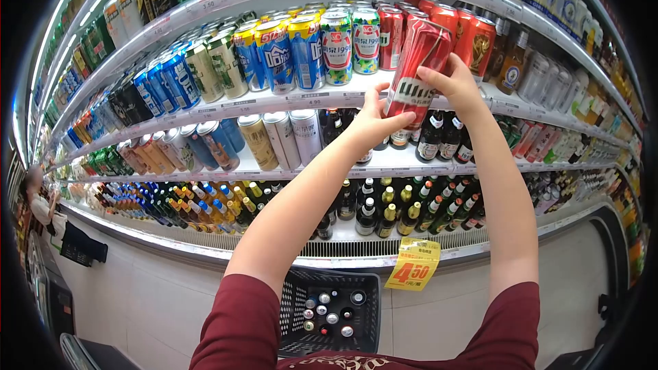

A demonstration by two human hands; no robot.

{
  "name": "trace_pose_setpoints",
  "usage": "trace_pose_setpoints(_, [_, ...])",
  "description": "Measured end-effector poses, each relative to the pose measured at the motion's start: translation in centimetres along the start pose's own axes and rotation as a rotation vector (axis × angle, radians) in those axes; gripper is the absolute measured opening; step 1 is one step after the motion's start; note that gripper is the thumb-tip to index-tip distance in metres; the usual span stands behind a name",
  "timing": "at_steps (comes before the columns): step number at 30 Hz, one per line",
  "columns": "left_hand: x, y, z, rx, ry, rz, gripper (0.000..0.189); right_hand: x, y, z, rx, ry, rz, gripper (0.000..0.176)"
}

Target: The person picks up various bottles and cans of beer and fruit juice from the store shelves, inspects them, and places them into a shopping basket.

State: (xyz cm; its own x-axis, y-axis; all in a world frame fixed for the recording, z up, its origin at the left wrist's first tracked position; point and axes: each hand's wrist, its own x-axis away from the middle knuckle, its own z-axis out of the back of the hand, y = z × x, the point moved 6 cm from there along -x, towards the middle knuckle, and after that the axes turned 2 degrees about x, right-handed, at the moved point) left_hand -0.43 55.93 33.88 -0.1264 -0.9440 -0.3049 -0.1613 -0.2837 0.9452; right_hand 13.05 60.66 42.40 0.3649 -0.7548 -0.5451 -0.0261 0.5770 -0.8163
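A tall red can with white lettering is held tilted between both hands, in front of the upper shelf. My left hand grips its lower end, the thumb across the front. On the right, my right hand holds the can's upper side. Behind it stand more red cans. Left of those are white cans with red and green print and blue-and-yellow cans. Below the hands, dark bottles stand on a lower shelf.
A dark basket with several cans and bottles is on the floor below. A yellow price sign hangs from the bottom shelf edge. Another person stands at the far left by a dark basket.
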Motion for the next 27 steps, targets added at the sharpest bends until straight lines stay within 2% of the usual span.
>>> trace_pose_setpoints(1, [0.4, 0.5, 0.4, -0.089, 0.103, -0.065, 0.082, -0.6, -0.6, 0.2, 0.089, 0.024, 0.007, 0.059])
trace_pose_setpoints(4, [3.0, 1.5, 1.4, -0.483, 0.180, -0.066, 0.081, -3.2, -0.6, 1.5, 0.445, 0.225, 0.096, 0.065])
trace_pose_setpoints(5, [3.8, 1.4, 1.9, -0.514, 0.180, -0.077, 0.076, -4.2, -0.3, 1.7, 0.535, 0.263, 0.134, 0.068])
trace_pose_setpoints(8, [5.1, 0.3, 3.8, -0.278, 0.118, 0.007, 0.067, -5.6, 0.9, 1.7, 0.611, 0.315, 0.023, 0.067])
trace_pose_setpoints(9, [5.5, 0.6, 4.2, -0.339, 0.119, -0.016, 0.057, -6.2, 1.6, 1.8, 0.657, 0.313, -0.004, 0.068])
trace_pose_setpoints(13, [6.9, 1.6, 4.6, -0.339, 0.074, 0.026, 0.046, -7.9, 4.9, 2.3, 0.817, 0.358, -0.092, 0.073])
trace_pose_setpoints(16, [7.7, 1.0, 5.0, -0.300, 0.035, 0.073, 0.040, -8.1, 6.6, 2.7, 0.839, 0.380, -0.134, 0.072])
trace_pose_setpoints(18, [8.5, 0.8, 4.6, -0.316, -0.014, 0.090, 0.025, -8.2, 7.3, 3.0, 0.782, 0.388, -0.109, 0.072])
trace_pose_setpoints(21, [9.5, 0.8, 3.8, -0.465, -0.084, 0.167, 0.016, -8.8, 8.0, 3.2, 0.765, 0.364, -0.110, 0.072])
trace_pose_setpoints(24, [10.2, 0.3, 2.8, -0.536, -0.121, 0.233, 0.014, -8.9, 7.7, 2.9, 0.854, 0.384, -0.159, 0.073])
trace_pose_setpoints(27, [10.9, 0.8, 1.3, -0.569, -0.209, 0.213, 0.014, -8.8, 7.5, 2.8, 0.886, 0.450, -0.166, 0.072])
